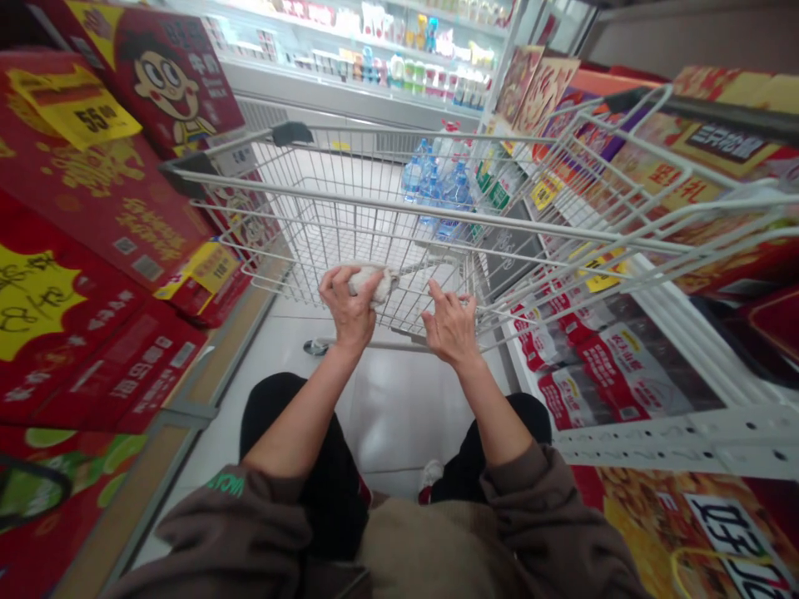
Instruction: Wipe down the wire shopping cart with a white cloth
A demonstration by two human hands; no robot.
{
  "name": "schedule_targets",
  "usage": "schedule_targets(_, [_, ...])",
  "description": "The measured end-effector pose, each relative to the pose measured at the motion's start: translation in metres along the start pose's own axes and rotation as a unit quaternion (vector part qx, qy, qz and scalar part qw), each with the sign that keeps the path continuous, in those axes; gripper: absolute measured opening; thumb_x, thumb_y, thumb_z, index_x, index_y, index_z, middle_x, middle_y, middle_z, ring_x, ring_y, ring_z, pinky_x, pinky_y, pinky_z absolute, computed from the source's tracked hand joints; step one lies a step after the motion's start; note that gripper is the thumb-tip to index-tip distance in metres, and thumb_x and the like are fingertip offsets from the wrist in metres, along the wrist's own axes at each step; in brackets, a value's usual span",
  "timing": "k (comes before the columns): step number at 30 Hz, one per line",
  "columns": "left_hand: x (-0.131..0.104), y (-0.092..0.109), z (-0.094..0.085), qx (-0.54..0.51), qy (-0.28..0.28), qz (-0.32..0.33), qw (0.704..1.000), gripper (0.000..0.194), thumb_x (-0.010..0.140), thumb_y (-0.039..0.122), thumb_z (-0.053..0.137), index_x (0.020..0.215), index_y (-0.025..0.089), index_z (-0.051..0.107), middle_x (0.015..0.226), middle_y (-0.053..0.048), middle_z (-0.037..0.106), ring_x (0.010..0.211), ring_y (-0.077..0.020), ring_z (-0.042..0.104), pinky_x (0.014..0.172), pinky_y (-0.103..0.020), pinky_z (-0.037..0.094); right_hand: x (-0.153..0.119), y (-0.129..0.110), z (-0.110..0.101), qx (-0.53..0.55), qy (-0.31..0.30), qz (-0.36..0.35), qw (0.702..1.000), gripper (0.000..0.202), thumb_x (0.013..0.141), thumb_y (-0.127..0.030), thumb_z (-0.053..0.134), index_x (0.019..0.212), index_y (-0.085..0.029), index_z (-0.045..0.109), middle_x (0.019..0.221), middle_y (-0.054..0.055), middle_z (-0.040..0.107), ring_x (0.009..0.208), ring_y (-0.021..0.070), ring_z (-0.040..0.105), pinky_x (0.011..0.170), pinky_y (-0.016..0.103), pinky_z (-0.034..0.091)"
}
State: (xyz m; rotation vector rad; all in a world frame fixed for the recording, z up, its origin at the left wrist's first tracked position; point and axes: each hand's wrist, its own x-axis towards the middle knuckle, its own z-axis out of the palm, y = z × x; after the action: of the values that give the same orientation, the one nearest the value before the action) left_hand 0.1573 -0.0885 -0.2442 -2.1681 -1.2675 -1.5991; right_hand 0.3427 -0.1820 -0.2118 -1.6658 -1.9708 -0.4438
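In front of me stands a wire shopping cart (349, 202), seen from its side. My left hand (350, 312) is closed round a crumpled white cloth (369, 285), which rests against the wires of the cart's near side. Just to the right, my right hand (450, 323) is at the lower wires of the same side. Its index finger points up along the mesh and the other fingers curl at the wires. Part of their grip is hidden.
Red boxes (100, 183) with yellow price tags are stacked on the left. Shelves with packed drinks (599, 366) and boxes (717, 150) line the right. Blue-tinted water bottles (440, 187) show beyond the cart mesh. A lit cooler (374, 50) stands behind. One cart wheel (316, 347) touches the floor.
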Motion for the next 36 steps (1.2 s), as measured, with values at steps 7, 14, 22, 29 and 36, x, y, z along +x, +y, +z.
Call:
schedule_targets(7, [-0.015, -0.012, 0.01, -0.005, -0.084, 0.071, 0.994, 0.023, 0.096, 0.022, 0.061, 0.109, 0.036, 0.074, 0.122, -0.006, 0.061, 0.128, -0.0282, 0.042, 0.115, -0.048, 0.033, -0.007, -0.001, 0.018, 0.013, 0.063, 0.006, 0.998, 0.055, 0.104, -0.036, 0.032, 0.153, -0.012, 0.033, 0.132, 0.017, 0.071, 0.11, 0.0261, 0.063, 0.101, 0.044, 0.032])
schedule_targets(14, [-0.017, -0.025, 0.003, -0.003, -0.007, -0.026, 1.0, 0.038, 0.088, 0.009, 0.059, 0.114, 0.032, 0.074, 0.132, -0.008, 0.052, 0.132, -0.032, 0.037, 0.117, -0.052, 0.031, -0.008, 0.001, 0.035, 0.031, 0.112, 0.028, 0.993, 0.049, 0.103, -0.033, 0.031, 0.148, -0.016, 0.035, 0.127, 0.015, 0.071, 0.105, 0.0268, 0.065, 0.102, 0.047, 0.029])
schedule_targets(22, [-0.022, -0.014, 0.005, 0.017, -0.001, -0.02, 1.0, 0.041, 0.094, 0.009, 0.055, 0.116, 0.037, 0.075, 0.13, -0.009, 0.057, 0.134, -0.0316, 0.039, 0.115, -0.052, 0.033, -0.005, 0.01, 0.046, 0.102, 0.171, 0.005, 0.98, 0.036, 0.104, -0.038, 0.027, 0.131, -0.02, 0.042, 0.109, 0.011, 0.073, 0.094, 0.0255, 0.07, 0.098, 0.05, 0.032])
schedule_targets(29, [-0.027, -0.018, 0.001, 0.013, -0.08, -0.011, 0.997, 0.033, 0.099, 0.019, 0.055, 0.115, 0.04, 0.076, 0.126, -0.008, 0.062, 0.131, -0.0298, 0.044, 0.115, -0.053, 0.034, -0.009, 0.016, 0.049, 0.128, 0.165, 0.039, 0.977, 0.036, 0.103, -0.041, 0.029, 0.124, -0.019, 0.048, 0.106, 0.011, 0.07, 0.094, 0.0258, 0.07, 0.103, 0.054, 0.033])
schedule_targets(36, [-0.023, -0.039, -0.006, 0.066, 0.009, -0.076, 0.995, 0.038, 0.097, 0.013, 0.052, 0.121, 0.033, 0.074, 0.133, -0.012, 0.056, 0.137, -0.033, 0.039, 0.116, -0.055, 0.034, -0.015, 0.025, 0.048, 0.159, 0.171, 0.057, 0.971, 0.039, 0.103, -0.046, 0.031, 0.126, -0.02, 0.048, 0.108, 0.011, 0.066, 0.093, 0.0243, 0.069, 0.096, 0.049, 0.042])
